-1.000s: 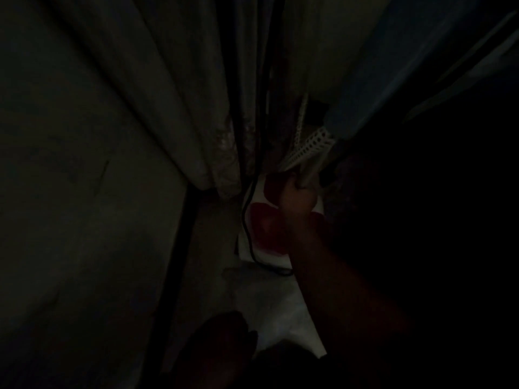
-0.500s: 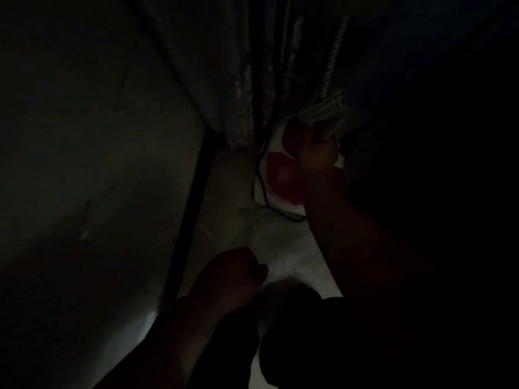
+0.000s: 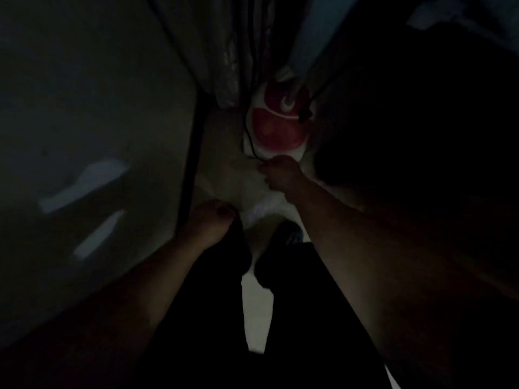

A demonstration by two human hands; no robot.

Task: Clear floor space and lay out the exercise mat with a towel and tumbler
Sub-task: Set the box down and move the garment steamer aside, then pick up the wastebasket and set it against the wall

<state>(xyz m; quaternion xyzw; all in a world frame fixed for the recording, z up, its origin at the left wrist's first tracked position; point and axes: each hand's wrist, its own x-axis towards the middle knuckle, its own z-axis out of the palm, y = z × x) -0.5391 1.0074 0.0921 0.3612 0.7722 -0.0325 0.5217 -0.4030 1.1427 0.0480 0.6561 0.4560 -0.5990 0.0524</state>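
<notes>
The right hand (image 3: 280, 172) is curled at the 6 o'clock edge of the red-and-white appliance (image 3: 276, 127), maybe pinching its cord (image 3: 250, 141), while the left hand (image 3: 210, 223) hangs too dark to tell.

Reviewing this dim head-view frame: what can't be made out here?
- Right hand: curled by the red-and-white appliance; darkness hides whether it grips the black cord.
- Left hand: fingers lost in shadow.
- Right side: black, contents unreadable.
- Mat, towel, tumbler: none visible.
</notes>
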